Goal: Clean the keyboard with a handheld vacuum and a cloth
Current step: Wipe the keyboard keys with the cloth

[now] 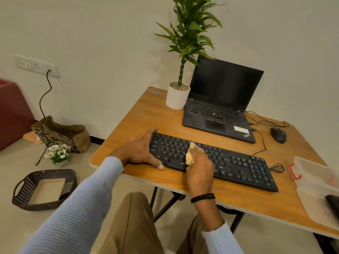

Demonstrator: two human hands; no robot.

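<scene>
Head view: black keyboard [229,162] lies on wood table [146,114], near front edge. L hand [141,151] open, spread flat on keyboard's left end – prob. to stop it sliding. R hand [200,165] closed round yellow cloth [190,154], pressing it on keys near middle-left – wiping step, I think. Vacuum: can't see it for sure. Clear box [319,187] at right edge w/ dark thing inside, too cut off to tell.
</scene>
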